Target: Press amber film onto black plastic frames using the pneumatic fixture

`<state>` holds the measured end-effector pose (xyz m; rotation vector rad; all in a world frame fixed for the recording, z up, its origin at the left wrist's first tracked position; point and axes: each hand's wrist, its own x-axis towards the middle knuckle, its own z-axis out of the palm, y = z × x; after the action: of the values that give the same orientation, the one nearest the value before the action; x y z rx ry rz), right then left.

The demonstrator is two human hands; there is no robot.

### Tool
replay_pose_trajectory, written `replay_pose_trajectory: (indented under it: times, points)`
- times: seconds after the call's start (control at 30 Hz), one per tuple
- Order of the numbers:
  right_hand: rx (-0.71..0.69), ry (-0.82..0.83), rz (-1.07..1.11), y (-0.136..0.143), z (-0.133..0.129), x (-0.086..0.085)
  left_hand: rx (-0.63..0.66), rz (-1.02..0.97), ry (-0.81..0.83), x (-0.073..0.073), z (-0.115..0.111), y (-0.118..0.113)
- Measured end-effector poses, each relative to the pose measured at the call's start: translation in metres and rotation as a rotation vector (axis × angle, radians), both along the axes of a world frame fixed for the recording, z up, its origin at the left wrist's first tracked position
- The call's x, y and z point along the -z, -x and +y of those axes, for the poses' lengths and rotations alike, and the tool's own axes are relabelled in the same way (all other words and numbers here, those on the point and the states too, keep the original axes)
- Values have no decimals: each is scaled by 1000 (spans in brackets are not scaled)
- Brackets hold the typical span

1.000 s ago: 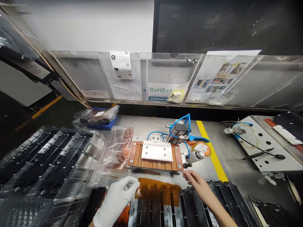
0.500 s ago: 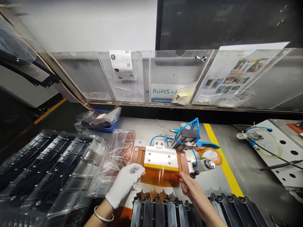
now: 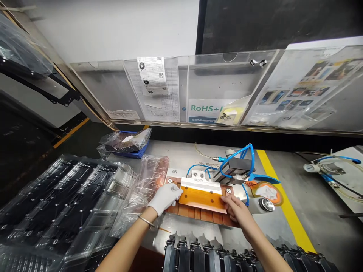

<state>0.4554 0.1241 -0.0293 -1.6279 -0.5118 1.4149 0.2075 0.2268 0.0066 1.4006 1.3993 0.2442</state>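
Fingers point(image 3: 178, 193) pinching amber film point(image 3: 202, 199), white plate point(image 3: 202, 184) behind, contact unclear

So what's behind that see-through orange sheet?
Behind the orange sheet is a white plate, whose upper strip shows bare; dark round spots show through. A brown grooved base shows below the sheet's lower edge. What lies directly under the plate is covered.
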Motion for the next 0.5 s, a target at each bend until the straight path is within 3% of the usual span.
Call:
replay_pose_trajectory:
  times: [0.5]
  points:
    - [-50,35,-119,-2,16,0,2,56,-33,8,4,-2]
